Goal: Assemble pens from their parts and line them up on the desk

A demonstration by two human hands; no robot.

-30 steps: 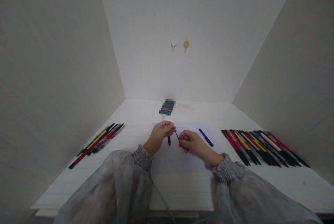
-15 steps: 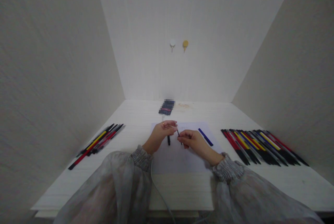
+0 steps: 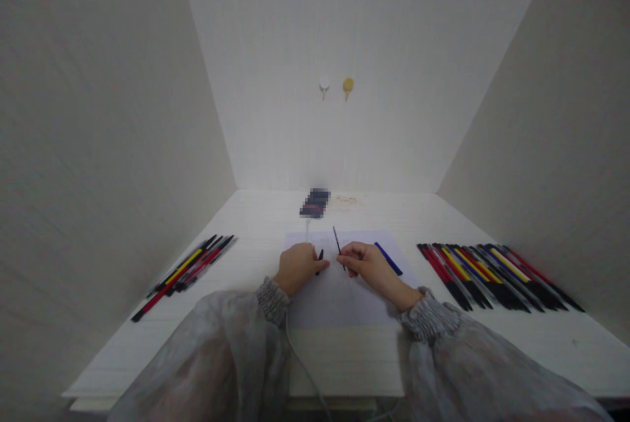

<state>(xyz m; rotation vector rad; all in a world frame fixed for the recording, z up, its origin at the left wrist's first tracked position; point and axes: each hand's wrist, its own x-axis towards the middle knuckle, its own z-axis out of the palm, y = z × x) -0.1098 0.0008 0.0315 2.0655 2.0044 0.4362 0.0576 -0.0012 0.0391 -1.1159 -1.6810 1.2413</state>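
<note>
My left hand (image 3: 298, 266) is closed over a short black pen part (image 3: 319, 256) on the white paper sheet (image 3: 339, 297). My right hand (image 3: 367, 263) pinches a thin dark refill (image 3: 337, 243) that sticks up and away from me. Both hands rest over the sheet near the table's middle. A blue pen barrel (image 3: 388, 258) lies on the sheet just right of my right hand.
A fan of red, yellow and black pens (image 3: 189, 268) lies at the left. A long row of several pens (image 3: 492, 268) lies at the right. A dark blurred object (image 3: 315, 203) sits at the back, two round hooks (image 3: 336, 85) hang on the wall. A thin cable (image 3: 305, 369) runs off the table's front edge.
My left hand dropped from the refill's tip down onto the black pen part. My right hand swung the refill more upright, pointing away.
</note>
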